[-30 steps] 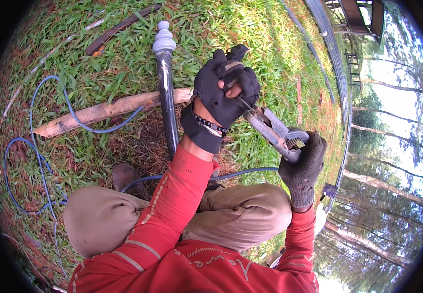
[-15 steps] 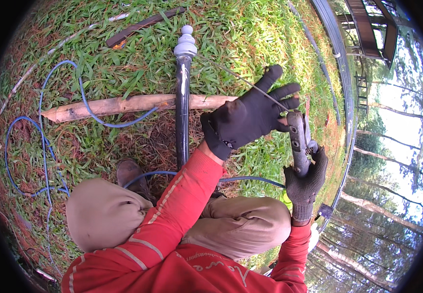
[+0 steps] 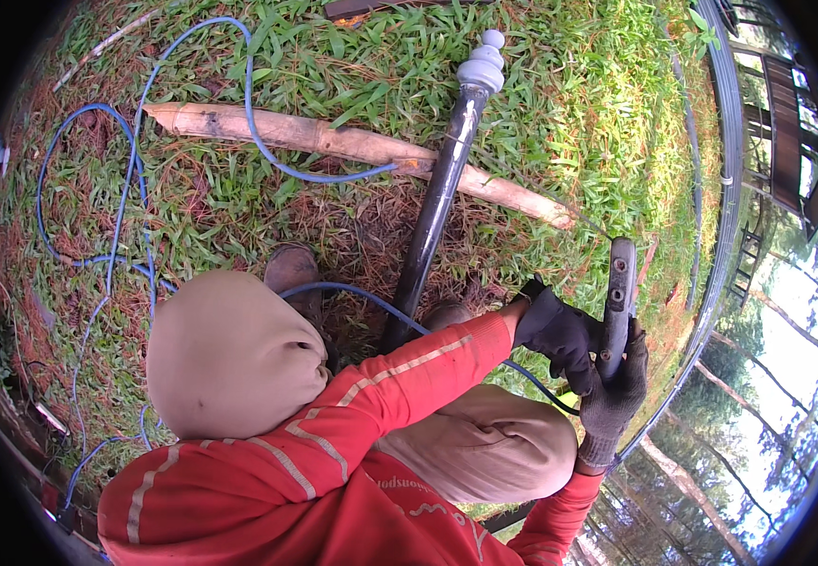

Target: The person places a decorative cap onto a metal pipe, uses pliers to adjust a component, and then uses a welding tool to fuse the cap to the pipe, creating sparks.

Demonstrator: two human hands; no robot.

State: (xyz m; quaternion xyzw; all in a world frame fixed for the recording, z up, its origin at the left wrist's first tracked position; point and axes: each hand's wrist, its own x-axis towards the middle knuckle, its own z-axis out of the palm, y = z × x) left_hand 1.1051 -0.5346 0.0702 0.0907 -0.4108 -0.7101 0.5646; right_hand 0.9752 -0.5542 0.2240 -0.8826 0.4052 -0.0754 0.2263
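My right hand (image 3: 616,394), in a dark grey knit glove, grips a welding electrode holder (image 3: 620,288), a worn grey metal tool with round holes. A thin welding rod (image 3: 593,224) sticks out of its far end. My left hand (image 3: 560,332), in a black glove, is against the holder's side beside my right hand. Its fingers are curled, and what is in them is hidden. A black metal post (image 3: 437,208) with a pale grey finial (image 3: 482,66) lies to the left of both hands, its near end reaching toward my legs.
A split wooden pole (image 3: 324,139) lies crosswise on the grass beneath the post. Blue cable (image 3: 251,104) loops over the ground at left, and a blue cable stretch (image 3: 390,309) runs past my legs toward the right hand. Dark pipes (image 3: 732,160) run along the right.
My left hand has come down from beside the rod to the holder's grip, its spread fingers now curled. The view has shifted, so post and pole appear turned.
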